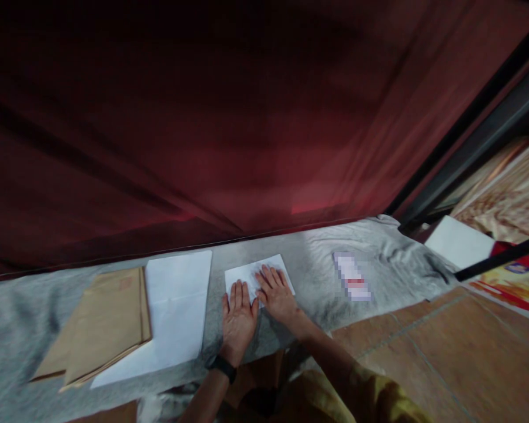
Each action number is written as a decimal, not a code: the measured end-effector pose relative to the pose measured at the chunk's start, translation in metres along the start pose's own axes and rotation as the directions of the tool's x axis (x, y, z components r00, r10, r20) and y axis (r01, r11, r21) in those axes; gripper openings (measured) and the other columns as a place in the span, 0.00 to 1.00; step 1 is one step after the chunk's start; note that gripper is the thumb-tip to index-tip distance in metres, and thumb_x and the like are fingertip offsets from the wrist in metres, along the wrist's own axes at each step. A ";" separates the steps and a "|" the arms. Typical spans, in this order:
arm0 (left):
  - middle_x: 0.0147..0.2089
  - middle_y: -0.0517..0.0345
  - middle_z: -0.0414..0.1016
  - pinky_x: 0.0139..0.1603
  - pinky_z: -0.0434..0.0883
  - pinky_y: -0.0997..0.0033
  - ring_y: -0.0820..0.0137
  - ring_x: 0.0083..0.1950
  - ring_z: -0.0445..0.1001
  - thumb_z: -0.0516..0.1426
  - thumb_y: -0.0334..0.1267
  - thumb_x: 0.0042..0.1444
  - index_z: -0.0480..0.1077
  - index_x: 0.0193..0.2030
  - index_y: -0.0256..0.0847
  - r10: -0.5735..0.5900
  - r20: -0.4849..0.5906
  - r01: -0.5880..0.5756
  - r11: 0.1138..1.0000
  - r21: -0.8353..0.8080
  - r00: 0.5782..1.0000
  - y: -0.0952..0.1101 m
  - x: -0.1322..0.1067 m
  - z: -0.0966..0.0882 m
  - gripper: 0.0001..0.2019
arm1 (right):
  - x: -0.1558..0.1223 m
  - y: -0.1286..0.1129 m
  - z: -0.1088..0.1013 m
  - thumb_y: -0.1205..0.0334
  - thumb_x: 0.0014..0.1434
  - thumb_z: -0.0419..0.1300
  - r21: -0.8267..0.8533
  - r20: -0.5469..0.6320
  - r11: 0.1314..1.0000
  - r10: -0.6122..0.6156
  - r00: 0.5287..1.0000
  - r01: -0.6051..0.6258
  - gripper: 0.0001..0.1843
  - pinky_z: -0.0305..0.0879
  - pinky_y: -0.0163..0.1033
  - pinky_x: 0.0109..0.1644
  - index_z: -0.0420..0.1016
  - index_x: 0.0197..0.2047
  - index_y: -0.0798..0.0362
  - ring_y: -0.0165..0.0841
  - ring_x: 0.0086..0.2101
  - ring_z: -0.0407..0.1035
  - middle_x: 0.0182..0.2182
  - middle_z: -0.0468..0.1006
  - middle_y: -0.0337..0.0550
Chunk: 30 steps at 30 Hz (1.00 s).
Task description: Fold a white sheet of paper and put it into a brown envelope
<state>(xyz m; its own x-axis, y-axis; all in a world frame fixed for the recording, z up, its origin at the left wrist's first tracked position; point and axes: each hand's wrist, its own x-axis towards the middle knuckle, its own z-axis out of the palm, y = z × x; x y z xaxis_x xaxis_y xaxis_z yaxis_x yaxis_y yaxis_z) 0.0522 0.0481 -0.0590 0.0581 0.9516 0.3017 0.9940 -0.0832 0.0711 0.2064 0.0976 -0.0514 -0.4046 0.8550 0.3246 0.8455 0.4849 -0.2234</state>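
Note:
A small white sheet of paper (240, 274), perhaps folded, lies on the grey cloth in front of me. My left hand (238, 317) rests flat on its near left part, fingers stretched forward and a dark band on the wrist. Pressed on the same paper, my right hand (277, 295) lies flat with its fingers slightly spread. The two thumbs almost meet. Left of my hands are larger white sheets (180, 305), partly covered by a stack of brown envelopes (110, 320). What is printed under my fingers cannot be made out.
Grey cloth (308, 323) covers the low surface. A blurred-out white and red item (351, 277) lies to the right. Behind hangs a dark red curtain (264, 147). At right are dark metal bars (467, 135), a white box (461, 241) and brown floor tiles (458, 352).

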 end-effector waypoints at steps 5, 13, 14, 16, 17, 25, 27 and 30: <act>0.73 0.36 0.59 0.72 0.53 0.42 0.53 0.75 0.55 0.42 0.44 0.69 0.57 0.71 0.28 -0.008 -0.042 0.007 1.000 -0.015 0.999 0.000 0.001 0.003 0.30 | -0.004 -0.003 0.010 0.49 0.72 0.49 0.025 0.040 0.999 0.045 0.998 -0.046 0.28 0.46 0.60 0.71 0.58 0.72 0.45 0.47 0.69 0.52 0.72 0.56 0.50; 0.73 0.46 0.61 0.73 0.55 0.45 0.56 0.75 0.55 0.43 0.34 0.67 0.60 0.71 0.38 0.218 -0.015 -0.219 0.975 -0.044 0.976 0.012 -0.011 0.000 0.27 | 0.004 0.000 -0.006 0.53 0.72 0.48 0.076 0.151 0.994 0.070 0.986 -0.082 0.25 0.46 0.57 0.71 0.62 0.70 0.44 0.45 0.68 0.53 0.71 0.57 0.46; 0.72 0.45 0.61 0.72 0.55 0.44 0.55 0.75 0.56 0.43 0.37 0.67 0.61 0.71 0.37 0.226 -0.010 -0.226 0.973 -0.043 0.974 0.011 -0.013 0.001 0.26 | 0.010 0.002 -0.010 0.54 0.72 0.48 0.082 0.169 0.992 0.082 0.982 -0.097 0.24 0.48 0.55 0.70 0.63 0.69 0.43 0.43 0.67 0.55 0.71 0.59 0.45; 0.72 0.42 0.61 0.72 0.55 0.42 0.51 0.74 0.56 0.45 0.43 0.68 0.62 0.69 0.35 0.234 -0.017 -0.234 0.971 -0.043 0.972 0.009 -0.015 0.003 0.27 | 0.024 0.009 -0.018 0.57 0.72 0.47 0.073 0.203 0.986 0.134 0.970 -0.152 0.22 0.54 0.50 0.68 0.66 0.66 0.45 0.39 0.64 0.59 0.68 0.64 0.44; 0.73 0.41 0.60 0.71 0.55 0.41 0.50 0.74 0.55 0.45 0.44 0.68 0.63 0.69 0.36 0.238 -0.023 -0.239 0.970 -0.044 0.971 0.008 -0.015 0.003 0.27 | 0.033 0.013 -0.023 0.58 0.72 0.47 0.049 0.204 0.979 0.184 0.962 -0.198 0.23 0.56 0.49 0.66 0.66 0.66 0.50 0.39 0.63 0.60 0.68 0.64 0.47; 0.75 0.42 0.56 0.69 0.56 0.37 0.47 0.76 0.51 0.47 0.41 0.67 0.65 0.68 0.46 0.305 -0.040 -0.306 0.952 -0.017 0.952 0.007 -0.013 0.000 0.24 | 0.092 0.040 -0.039 0.61 0.67 0.53 -0.050 0.270 0.968 0.250 0.930 -0.246 0.20 0.61 0.50 0.64 0.71 0.60 0.55 0.41 0.58 0.65 0.59 0.72 0.54; 0.74 0.42 0.57 0.69 0.56 0.37 0.47 0.76 0.51 0.47 0.41 0.67 0.65 0.68 0.46 0.301 -0.037 -0.301 0.954 -0.008 0.953 0.007 -0.013 0.000 0.24 | 0.101 0.043 -0.039 0.63 0.64 0.55 -0.036 0.299 0.967 0.253 0.920 -0.254 0.19 0.62 0.50 0.63 0.73 0.57 0.56 0.41 0.57 0.66 0.58 0.73 0.54; 0.73 0.41 0.59 0.69 0.56 0.39 0.47 0.75 0.54 0.48 0.42 0.67 0.67 0.67 0.45 0.288 -0.023 -0.288 0.958 -0.014 0.957 0.007 -0.012 0.000 0.24 | 0.111 0.047 -0.040 0.65 0.60 0.58 -0.001 0.340 0.956 0.275 0.899 -0.292 0.20 0.64 0.50 0.62 0.76 0.55 0.56 0.43 0.57 0.68 0.56 0.75 0.55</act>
<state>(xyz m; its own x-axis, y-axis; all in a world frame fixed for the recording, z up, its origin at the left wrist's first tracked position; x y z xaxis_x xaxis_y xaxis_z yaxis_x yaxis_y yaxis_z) 0.0582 0.0361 -0.0617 0.3394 0.8803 0.3315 0.9338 -0.3578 -0.0058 0.2152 0.2076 0.0111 -0.2501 0.9647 -0.0821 0.9270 0.2141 -0.3079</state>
